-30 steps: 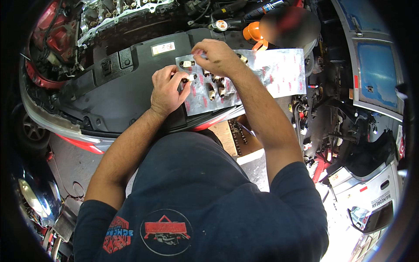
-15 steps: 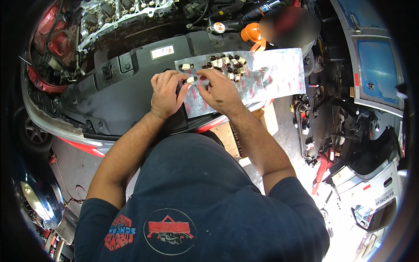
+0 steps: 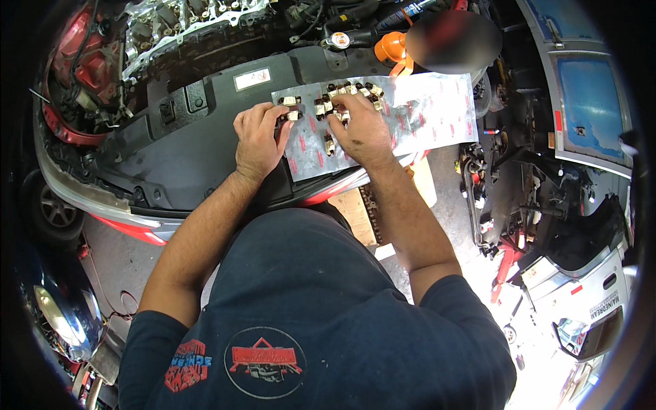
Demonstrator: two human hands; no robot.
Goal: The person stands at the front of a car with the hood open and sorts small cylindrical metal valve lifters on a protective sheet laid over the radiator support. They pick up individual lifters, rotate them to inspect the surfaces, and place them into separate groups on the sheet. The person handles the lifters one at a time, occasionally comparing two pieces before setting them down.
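A silvery plastic sheet (image 3: 424, 123) bears several small dark cylindrical parts, each wrapped in a pale label. My left hand (image 3: 258, 142) is closed at the fingertips on one labelled part (image 3: 293, 116) near the sheet's left edge. Just beyond it lies another labelled part (image 3: 290, 101). My right hand (image 3: 365, 131) reaches over the main group of labelled parts (image 3: 355, 89), its finger and thumb bent in among them; what they grip is hidden. One labelled part (image 3: 329, 145) lies by itself nearer to me, left of my right wrist.
Under the sheet is a black plastic cover (image 3: 225, 130) at the front of an open engine bay. An exposed metal engine top (image 3: 184, 27) is at the far left. An orange funnel-like piece (image 3: 391, 49) stands behind the sheet. A blue panel (image 3: 591, 109) is at right.
My right hand has moved right and away from me, from beside the left hand's part to the group. The lone part nearer to me is now uncovered. My left hand has barely moved.
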